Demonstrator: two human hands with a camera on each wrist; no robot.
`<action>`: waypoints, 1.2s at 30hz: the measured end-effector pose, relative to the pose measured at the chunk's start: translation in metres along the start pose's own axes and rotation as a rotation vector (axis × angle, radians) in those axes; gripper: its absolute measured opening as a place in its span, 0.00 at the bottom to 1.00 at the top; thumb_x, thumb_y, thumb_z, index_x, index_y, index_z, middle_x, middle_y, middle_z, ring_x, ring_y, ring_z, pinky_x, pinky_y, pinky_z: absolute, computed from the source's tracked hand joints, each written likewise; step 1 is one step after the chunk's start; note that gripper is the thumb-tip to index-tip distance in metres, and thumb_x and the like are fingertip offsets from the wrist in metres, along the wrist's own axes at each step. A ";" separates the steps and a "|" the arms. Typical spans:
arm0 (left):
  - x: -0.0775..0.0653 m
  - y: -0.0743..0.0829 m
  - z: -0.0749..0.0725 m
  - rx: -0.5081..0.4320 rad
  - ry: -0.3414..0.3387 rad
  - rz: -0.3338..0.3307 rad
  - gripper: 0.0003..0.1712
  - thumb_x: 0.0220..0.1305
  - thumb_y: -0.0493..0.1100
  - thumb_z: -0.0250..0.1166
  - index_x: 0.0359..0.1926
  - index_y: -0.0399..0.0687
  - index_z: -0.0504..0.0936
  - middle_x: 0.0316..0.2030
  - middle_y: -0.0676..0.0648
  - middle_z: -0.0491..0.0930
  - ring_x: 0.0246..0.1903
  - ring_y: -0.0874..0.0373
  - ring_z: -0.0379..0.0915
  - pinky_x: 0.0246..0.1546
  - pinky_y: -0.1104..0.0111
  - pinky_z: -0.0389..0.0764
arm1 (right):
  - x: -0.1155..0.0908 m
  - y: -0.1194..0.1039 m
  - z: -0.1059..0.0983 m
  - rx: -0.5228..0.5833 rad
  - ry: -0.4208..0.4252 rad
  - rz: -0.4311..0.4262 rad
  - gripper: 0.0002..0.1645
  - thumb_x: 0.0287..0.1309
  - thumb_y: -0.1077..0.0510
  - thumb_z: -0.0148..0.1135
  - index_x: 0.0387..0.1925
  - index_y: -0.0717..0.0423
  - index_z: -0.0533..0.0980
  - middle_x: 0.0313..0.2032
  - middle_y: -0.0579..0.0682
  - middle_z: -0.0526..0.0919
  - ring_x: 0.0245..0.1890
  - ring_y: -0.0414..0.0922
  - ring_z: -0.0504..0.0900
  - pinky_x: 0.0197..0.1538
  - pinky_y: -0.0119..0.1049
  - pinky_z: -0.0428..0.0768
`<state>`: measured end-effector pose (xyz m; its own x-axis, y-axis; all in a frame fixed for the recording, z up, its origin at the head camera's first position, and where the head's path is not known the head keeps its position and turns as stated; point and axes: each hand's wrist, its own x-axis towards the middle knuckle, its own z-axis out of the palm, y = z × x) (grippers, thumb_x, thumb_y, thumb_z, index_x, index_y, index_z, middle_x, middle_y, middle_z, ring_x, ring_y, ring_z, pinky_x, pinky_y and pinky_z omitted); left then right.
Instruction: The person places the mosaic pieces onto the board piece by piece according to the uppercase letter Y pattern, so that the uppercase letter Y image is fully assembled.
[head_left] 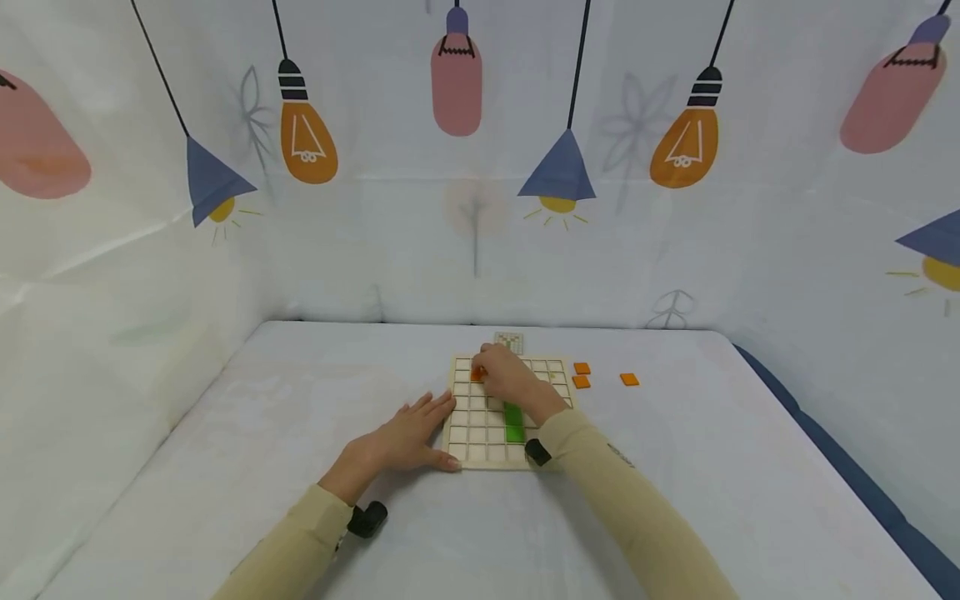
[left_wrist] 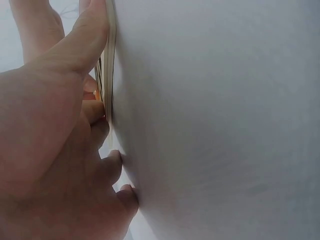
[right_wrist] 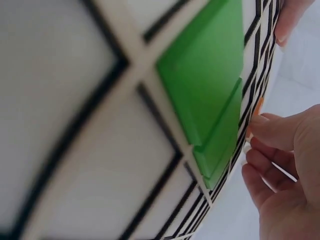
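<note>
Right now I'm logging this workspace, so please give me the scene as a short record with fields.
Board: pale grid, lying on the white table
Left hand: fingers spread, resting at the board's left edge
Right hand: over the board, pinching an orange tile at its far left part
Green tiles: on the grid, around its middle
Loose orange tiles: three, right of the board, one farther out
Patterned card: at the board's far edge
</note>
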<state>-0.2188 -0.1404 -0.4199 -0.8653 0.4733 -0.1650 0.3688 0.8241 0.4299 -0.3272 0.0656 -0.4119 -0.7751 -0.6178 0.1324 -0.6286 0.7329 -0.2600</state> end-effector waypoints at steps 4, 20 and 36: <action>-0.003 0.000 -0.001 -0.001 0.007 -0.005 0.60 0.58 0.66 0.69 0.79 0.45 0.49 0.80 0.46 0.45 0.79 0.39 0.37 0.76 0.39 0.46 | 0.000 -0.001 0.002 0.004 0.014 -0.014 0.15 0.62 0.71 0.55 0.41 0.57 0.85 0.38 0.51 0.81 0.42 0.47 0.77 0.50 0.40 0.80; -0.001 -0.002 -0.001 -0.021 0.007 -0.015 0.60 0.57 0.66 0.69 0.79 0.47 0.50 0.80 0.48 0.45 0.79 0.41 0.36 0.77 0.40 0.45 | -0.015 0.005 -0.007 -0.001 -0.055 0.002 0.14 0.64 0.67 0.56 0.45 0.55 0.85 0.42 0.49 0.82 0.46 0.46 0.79 0.54 0.40 0.80; 0.000 -0.001 -0.001 -0.016 0.009 -0.007 0.60 0.56 0.66 0.70 0.79 0.47 0.50 0.80 0.48 0.45 0.79 0.41 0.36 0.77 0.41 0.45 | -0.036 0.026 -0.016 0.115 -0.090 0.098 0.21 0.65 0.69 0.50 0.54 0.55 0.82 0.51 0.50 0.82 0.55 0.49 0.81 0.57 0.44 0.82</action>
<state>-0.2194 -0.1418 -0.4200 -0.8711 0.4645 -0.1597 0.3573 0.8223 0.4429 -0.3170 0.1117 -0.4084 -0.8203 -0.5718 0.0162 -0.5348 0.7566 -0.3761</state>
